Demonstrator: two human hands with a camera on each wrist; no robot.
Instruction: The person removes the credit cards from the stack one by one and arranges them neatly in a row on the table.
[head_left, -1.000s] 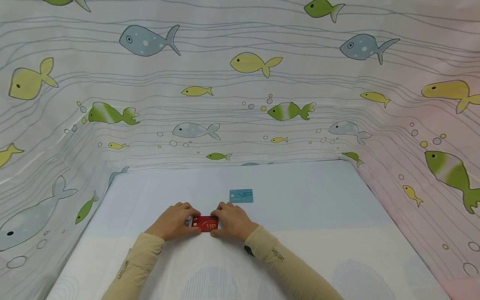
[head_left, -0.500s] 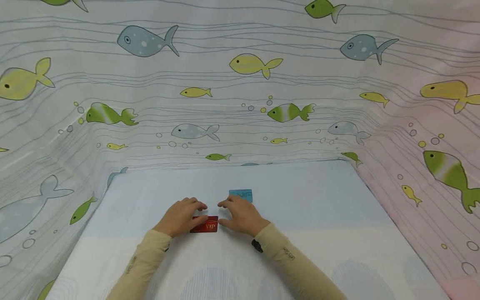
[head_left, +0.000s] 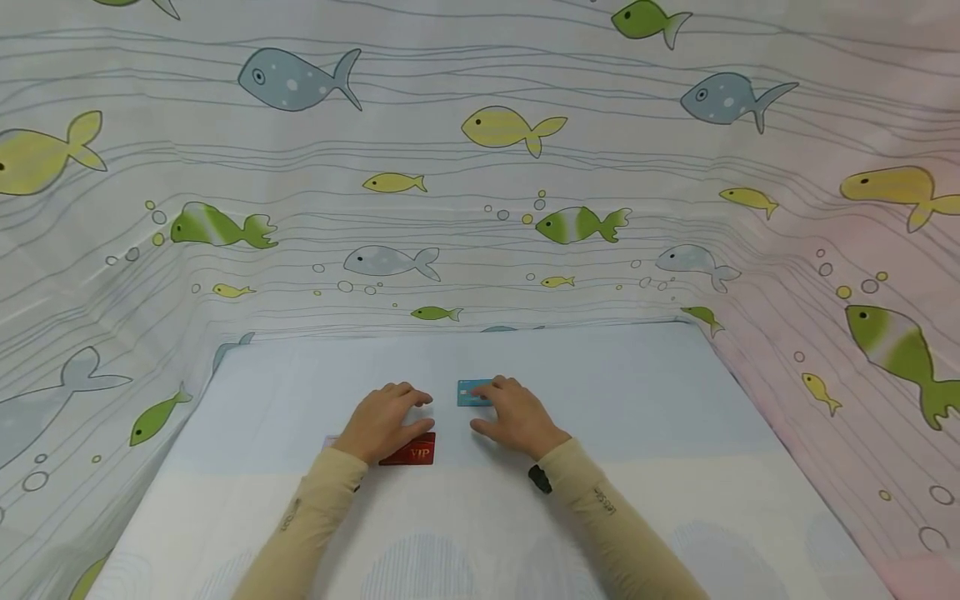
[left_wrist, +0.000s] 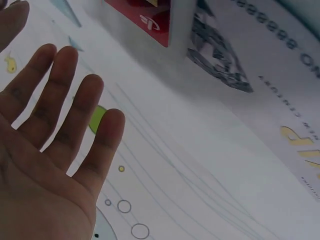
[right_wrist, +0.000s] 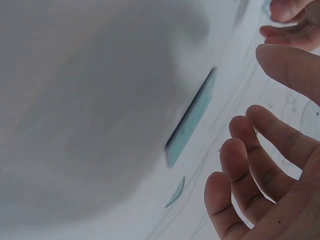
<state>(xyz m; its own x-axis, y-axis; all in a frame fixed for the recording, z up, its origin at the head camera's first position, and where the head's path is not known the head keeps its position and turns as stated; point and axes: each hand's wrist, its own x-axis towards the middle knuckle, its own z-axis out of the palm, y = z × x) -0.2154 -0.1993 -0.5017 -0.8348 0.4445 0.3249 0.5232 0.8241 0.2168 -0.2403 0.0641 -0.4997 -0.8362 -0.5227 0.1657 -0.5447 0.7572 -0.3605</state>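
My left hand (head_left: 386, 421) hovers over a red card (head_left: 422, 452) marked VIP and covers part of it. Its fingers are spread and hold nothing. The left wrist view shows this hand (left_wrist: 50, 135) with loose fingers, a corner of the red card (left_wrist: 150, 17), and a pale card (left_wrist: 280, 90) with printed numbers. In the head view, only an edge of that pale card (head_left: 329, 439) shows beside the left wrist. My right hand (head_left: 517, 417) is over the right part of a blue card (head_left: 467, 400), fingers apart. The right wrist view has the blue card (right_wrist: 192, 125) edge-on, apart from the fingers.
A pale blue and white cloth (head_left: 600, 392) covers the flat surface. Fish-printed fabric (head_left: 480, 183) rises around its back and sides. A dark band (head_left: 539, 478) is at the right wrist.
Both hands have let go of the red card and shifted right and away from the body. The right hand has come over the blue card. The cards stay about where they were.
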